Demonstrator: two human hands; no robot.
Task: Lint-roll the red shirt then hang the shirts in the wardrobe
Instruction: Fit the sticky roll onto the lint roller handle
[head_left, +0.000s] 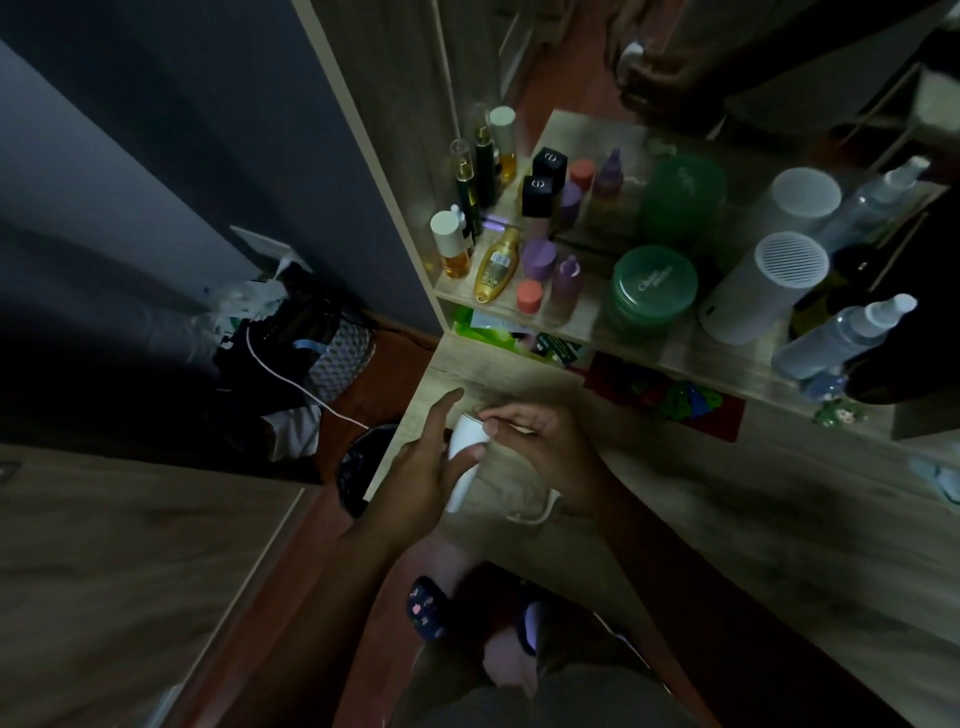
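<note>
A white lint roller (464, 457) is held over the left end of a wooden dressing table (727, 509). My left hand (423, 467) grips its lower part, with the index finger stretched out above it. My right hand (540, 447) pinches the edge of the top sheet at the roller's upper end. No red shirt and no hanger are in view. The scene is dim.
A shelf (571, 317) behind the hands holds several bottles, a green tub (653, 283) and a white cylinder (763, 286), backed by a mirror. A black-lined bin (363, 467) and a bag with a white cable (291, 382) sit on the floor at left.
</note>
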